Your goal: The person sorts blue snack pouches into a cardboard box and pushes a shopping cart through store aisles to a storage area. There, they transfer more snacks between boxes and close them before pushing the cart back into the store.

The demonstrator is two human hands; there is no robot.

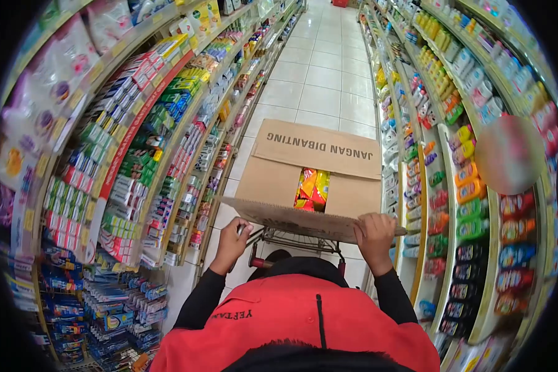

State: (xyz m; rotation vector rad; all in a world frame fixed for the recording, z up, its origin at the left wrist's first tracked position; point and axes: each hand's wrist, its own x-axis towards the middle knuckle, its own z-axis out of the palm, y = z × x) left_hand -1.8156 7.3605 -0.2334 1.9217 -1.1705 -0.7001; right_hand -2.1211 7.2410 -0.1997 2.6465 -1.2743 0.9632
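A large cardboard box (pixel 273 183) with upside-down printing stands in front of me on a wire-framed trolley (pixel 297 239). Its top flaps are partly unfolded, and a gap between them shows red and yellow packets (pixel 312 188) inside. My right hand (pixel 376 240) grips the near cardboard flap (pixel 304 222) close to its right end. Just below the left end of that flap is my left hand (pixel 233 243), with its fingers curled and pressed together. What it holds, if anything, is hard to make out.
Shelves of boxed toothpaste (pixel 115 146) and other goods line the left side, with hanging toothbrush packs (pixel 115 313) low down. Bottles (pixel 471 180) fill the shelves close on the right. A tiled aisle floor (pixel 316 74) runs ahead beyond the box.
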